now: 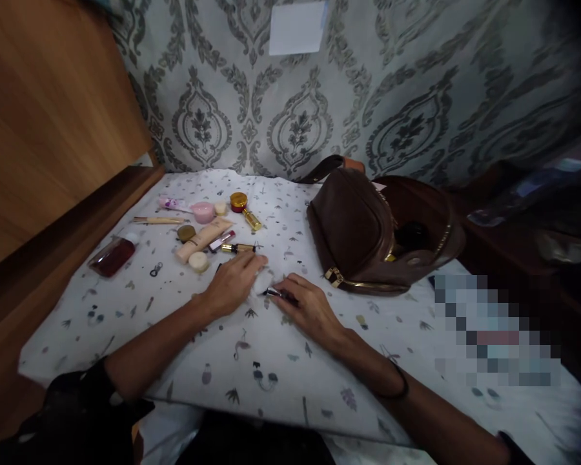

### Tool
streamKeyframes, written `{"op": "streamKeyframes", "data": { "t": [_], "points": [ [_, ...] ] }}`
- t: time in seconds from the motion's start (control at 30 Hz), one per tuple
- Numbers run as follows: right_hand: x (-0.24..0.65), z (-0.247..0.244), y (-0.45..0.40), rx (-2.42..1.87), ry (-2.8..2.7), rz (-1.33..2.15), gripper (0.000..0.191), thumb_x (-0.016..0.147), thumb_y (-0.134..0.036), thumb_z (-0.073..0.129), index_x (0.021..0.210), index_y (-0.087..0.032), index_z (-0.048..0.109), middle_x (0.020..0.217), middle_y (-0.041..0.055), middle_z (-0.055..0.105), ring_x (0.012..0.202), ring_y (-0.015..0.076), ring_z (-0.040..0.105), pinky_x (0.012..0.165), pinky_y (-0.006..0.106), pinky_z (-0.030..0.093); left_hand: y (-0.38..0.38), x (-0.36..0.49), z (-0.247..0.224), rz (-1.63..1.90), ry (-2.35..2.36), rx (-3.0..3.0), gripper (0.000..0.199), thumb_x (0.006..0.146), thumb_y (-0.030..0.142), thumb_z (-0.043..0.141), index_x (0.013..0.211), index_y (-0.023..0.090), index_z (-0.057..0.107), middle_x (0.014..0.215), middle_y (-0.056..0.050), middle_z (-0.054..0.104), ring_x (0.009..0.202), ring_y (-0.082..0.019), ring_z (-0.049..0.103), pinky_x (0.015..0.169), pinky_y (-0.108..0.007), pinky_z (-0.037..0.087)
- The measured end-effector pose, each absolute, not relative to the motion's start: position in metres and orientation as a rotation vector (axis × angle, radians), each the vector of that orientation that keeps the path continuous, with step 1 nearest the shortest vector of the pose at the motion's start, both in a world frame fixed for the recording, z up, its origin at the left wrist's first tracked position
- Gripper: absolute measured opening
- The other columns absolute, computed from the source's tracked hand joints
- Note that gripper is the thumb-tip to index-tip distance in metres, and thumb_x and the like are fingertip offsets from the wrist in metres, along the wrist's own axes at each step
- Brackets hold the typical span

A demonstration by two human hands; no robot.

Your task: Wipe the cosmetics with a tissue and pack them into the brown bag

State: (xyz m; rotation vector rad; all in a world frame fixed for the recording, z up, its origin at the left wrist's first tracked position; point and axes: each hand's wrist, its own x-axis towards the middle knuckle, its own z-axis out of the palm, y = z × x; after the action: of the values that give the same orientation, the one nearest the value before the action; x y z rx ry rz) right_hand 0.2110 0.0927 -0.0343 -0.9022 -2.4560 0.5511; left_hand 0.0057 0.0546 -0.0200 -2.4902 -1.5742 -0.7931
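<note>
My right hand point(312, 307) is closed around a small makeup brush point(274, 292) with a silver ferrule and a dark handle. The brush tip points left, toward a crumpled white tissue point(262, 281) on the cloth. My left hand point(237, 281), fingers pressed together, holds that tissue down at its left side; the thumb side is partly hidden. Just beyond my left fingers lies a gold-capped cosmetic tube point(238, 248). Nearby are a dark red lip product point(221, 241), a beige squeeze tube point(203, 240) and a small cream-lidded jar point(198, 261).
A brown leather bag point(353, 226) stands unzipped at the right. Further left are a bottle of red liquid point(112, 256), a thin tan stick point(159, 220), a pink jar point(203, 212), a gold-lidded jar point(239, 201) and a gold vial point(252, 220). A patterned wall rises behind.
</note>
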Motion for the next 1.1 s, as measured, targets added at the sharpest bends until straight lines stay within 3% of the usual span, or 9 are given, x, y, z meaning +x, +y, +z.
{"op": "streamKeyframes", "data": {
  "t": [0.17,0.4,0.53,0.83,0.93,1.1],
  "points": [
    [0.214,-0.033,0.093,-0.838,-2.43,0.614,0.012,0.086,-0.015,0.055,0.075,-0.021,0.058,0.078,0.0031,0.059,0.071,0.0175,0.055,0.065,0.028,0.043,0.053,0.025,-0.024,-0.408,-1.331,-2.563,0.038,0.103,0.044,0.036,0.096,0.014,0.06,0.09,-0.009,0.062,0.091,-0.025,0.058,0.078,-0.037,0.046],
    [0.222,-0.028,0.096,-0.829,-2.332,0.807,0.024,0.092,-0.039,0.057,0.079,-0.02,0.063,0.075,0.0029,0.061,0.068,0.0166,0.056,0.063,0.028,0.043,0.059,0.007,-0.022,-0.284,-1.225,-2.653,0.05,0.093,0.064,0.044,0.095,0.016,0.058,0.092,-0.008,0.062,0.092,-0.025,0.059,0.077,-0.035,0.046],
    [0.229,-0.019,0.1,-0.831,-2.249,0.871,0.031,0.092,-0.045,0.055,0.08,-0.019,0.065,0.073,0.0041,0.063,0.068,0.0171,0.057,0.063,0.029,0.043,0.061,-0.005,-0.016,-0.289,-1.338,-2.621,0.044,0.093,0.061,0.05,0.092,0.017,0.057,0.091,-0.008,0.063,0.091,-0.025,0.062,0.077,-0.034,0.048],
    [0.238,-0.009,0.111,-0.952,-1.973,1.101,0.045,0.089,-0.059,0.053,0.074,-0.019,0.064,0.061,0.0008,0.057,0.06,0.0156,0.053,0.057,0.027,0.042,0.064,-0.029,0.002,-0.165,-1.545,-2.576,0.016,0.096,0.034,0.058,0.095,0.018,0.056,0.098,-0.007,0.067,0.092,-0.024,0.066,0.074,-0.032,0.049],
    [0.237,-0.011,0.111,-0.96,-1.899,1.151,0.045,0.088,-0.06,0.055,0.075,-0.018,0.063,0.065,0.0014,0.059,0.059,0.0145,0.054,0.057,0.028,0.045,0.064,-0.034,0.003,-0.158,-1.608,-2.612,0.023,0.098,0.039,0.054,0.091,0.017,0.057,0.093,-0.007,0.068,0.087,-0.024,0.066,0.068,-0.03,0.046],
    [0.232,-0.014,0.108,-0.834,-1.744,1.305,0.041,0.083,-0.053,0.068,0.104,-0.018,0.066,0.067,-0.0011,0.06,0.058,0.013,0.055,0.054,0.026,0.047,0.066,-0.036,0.007,-0.367,-1.767,-2.772,0.042,0.097,0.054,0.049,0.08,0.017,0.059,0.077,-0.004,0.065,0.074,-0.022,0.064,0.064,-0.028,0.041]
  ]
}}
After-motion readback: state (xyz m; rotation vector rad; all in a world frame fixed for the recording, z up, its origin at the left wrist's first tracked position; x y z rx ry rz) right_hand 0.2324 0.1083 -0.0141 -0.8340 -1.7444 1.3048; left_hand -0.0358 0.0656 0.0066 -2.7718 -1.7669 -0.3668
